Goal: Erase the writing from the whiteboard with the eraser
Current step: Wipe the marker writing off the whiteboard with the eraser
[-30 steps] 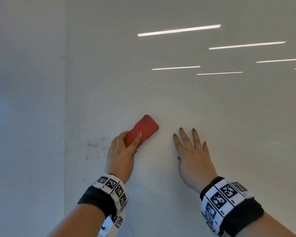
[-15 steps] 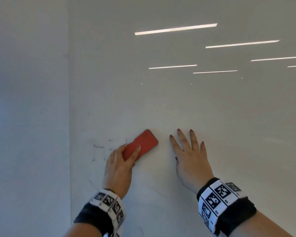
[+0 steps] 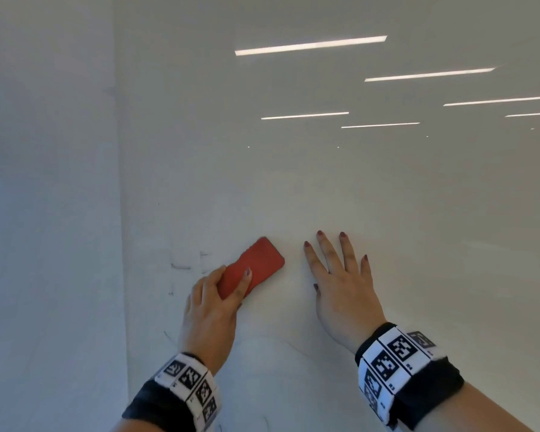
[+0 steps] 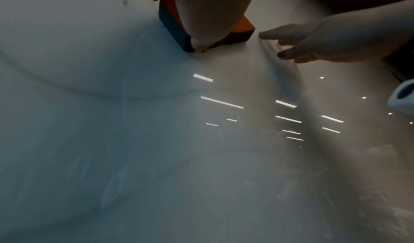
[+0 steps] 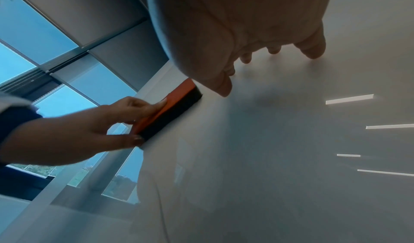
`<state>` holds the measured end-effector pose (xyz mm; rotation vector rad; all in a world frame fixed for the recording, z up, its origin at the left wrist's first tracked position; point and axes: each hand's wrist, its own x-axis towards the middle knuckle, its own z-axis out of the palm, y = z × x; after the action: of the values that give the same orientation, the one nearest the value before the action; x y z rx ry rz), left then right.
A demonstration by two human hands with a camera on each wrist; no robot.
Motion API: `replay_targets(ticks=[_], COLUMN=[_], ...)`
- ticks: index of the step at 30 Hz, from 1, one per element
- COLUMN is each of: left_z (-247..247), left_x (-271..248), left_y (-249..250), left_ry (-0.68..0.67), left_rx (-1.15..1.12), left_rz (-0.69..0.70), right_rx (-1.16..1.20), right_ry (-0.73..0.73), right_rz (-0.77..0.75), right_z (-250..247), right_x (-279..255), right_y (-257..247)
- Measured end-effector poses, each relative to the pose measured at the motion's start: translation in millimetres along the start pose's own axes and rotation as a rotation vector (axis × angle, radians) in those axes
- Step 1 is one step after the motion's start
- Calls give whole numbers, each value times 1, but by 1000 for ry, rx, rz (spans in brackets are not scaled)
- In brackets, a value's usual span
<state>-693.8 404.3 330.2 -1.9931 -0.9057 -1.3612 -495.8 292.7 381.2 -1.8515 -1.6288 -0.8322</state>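
Observation:
A red eraser with a dark felt underside lies flat against the white whiteboard, tilted up to the right. My left hand grips its lower end, thumb on one side and fingers on the other. The eraser also shows in the right wrist view with the left hand on it. My right hand lies flat on the board just right of the eraser, fingers spread. Faint leftover marker strokes sit left of the eraser, and thin lines run below it.
The board's left edge meets a plain white wall. Ceiling light strips reflect in the glossy board. A window shows beyond the board's edge in the right wrist view.
The left hand slid the eraser down and slightly left across the board over the last second. The right hand stayed flat in about the same place.

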Motion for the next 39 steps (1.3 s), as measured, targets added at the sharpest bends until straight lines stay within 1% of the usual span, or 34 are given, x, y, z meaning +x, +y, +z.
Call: replay_targets(ticks=[4, 7, 10, 14, 17, 19, 25, 30, 33, 36, 39], left_z=[7, 7, -1, -15, -23, -24, -15, -5, -1, -6, -15], left_x=[-36, -41, -27, 16, 40, 43, 25, -16, -33, -25, 3], left_y=[1, -3, -5, -20, -35, -38, -39, -43, -44, -47, -58], left_ry=[-70, -91, -56, 15, 29, 32, 16, -33, -54, -29, 18], left_rx=[-4, 8, -17, -4, 32, 30, 3, -21, -20, -16, -1], left_rz=[-13, 4, -19, -59, -51, -49, -21, 20, 58, 65, -33], right_rx=[-11, -24, -35, -32, -22, -19, -18, -23, -25, -39, -57], right_ry=[-49, -72, -75, -61, -45, -35, -35, -81, -57, -51, -40], right_rz=[11, 27, 32, 69, 94, 104, 114, 100, 106, 108, 97], right_z=[-3, -4, -3, 0, 5, 8, 14, 22, 28, 31, 33], right_x=[-1, -1, -2, -4, -5, -5, -7, -15, -16, -14, -14], right_y=[-3, -5, -7, -15, -22, -25, -32, -41, -40, -39, -37])
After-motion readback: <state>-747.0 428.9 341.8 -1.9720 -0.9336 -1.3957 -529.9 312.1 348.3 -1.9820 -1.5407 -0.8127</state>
